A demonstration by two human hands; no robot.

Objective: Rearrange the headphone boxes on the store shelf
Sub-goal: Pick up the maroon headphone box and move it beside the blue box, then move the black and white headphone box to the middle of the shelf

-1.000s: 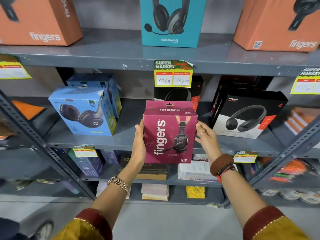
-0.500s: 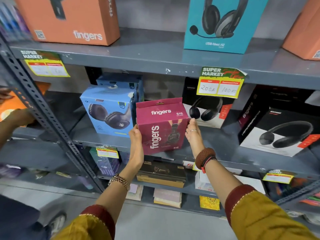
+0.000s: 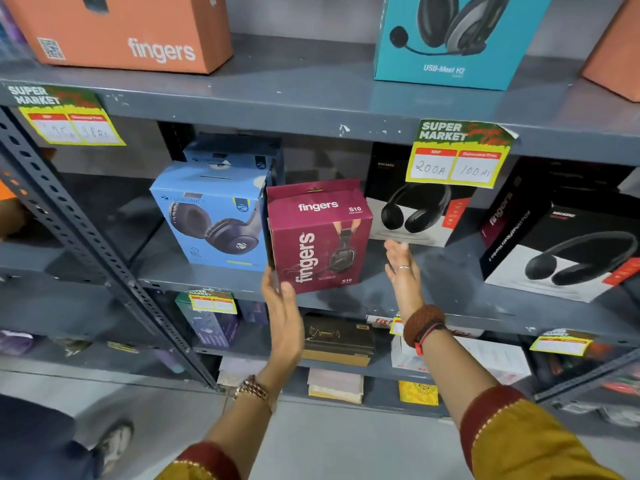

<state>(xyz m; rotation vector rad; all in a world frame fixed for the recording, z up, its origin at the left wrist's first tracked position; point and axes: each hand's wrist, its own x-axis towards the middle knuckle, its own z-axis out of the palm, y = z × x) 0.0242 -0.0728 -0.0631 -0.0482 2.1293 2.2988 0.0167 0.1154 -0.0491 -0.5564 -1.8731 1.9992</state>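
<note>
A maroon "fingers" headphone box [image 3: 320, 237] stands upright on the middle grey shelf [image 3: 381, 296], pressed against a light blue headphone box [image 3: 211, 216] on its left. My left hand [image 3: 282, 306] is open, its thumb and fingertips touching the maroon box's lower left corner. To the box's right, my right hand [image 3: 401, 268] hovers open and apart from it. Behind the right hand stands a black-and-white headphone box [image 3: 415, 213]. Another black box [image 3: 568, 247] sits further right.
On the top shelf stand an orange "fingers" box [image 3: 131, 29], a teal headset box [image 3: 457, 39] and part of another orange box [image 3: 616, 53]. Yellow price tags [image 3: 457, 157] hang on shelf edges. A slanted perforated strut [image 3: 86, 244] crosses at left. Lower shelves hold more boxes.
The maroon box went from being held in both hands to standing on the shelf beside the blue box. My right hand let go and moved right; my left hand loosened.
</note>
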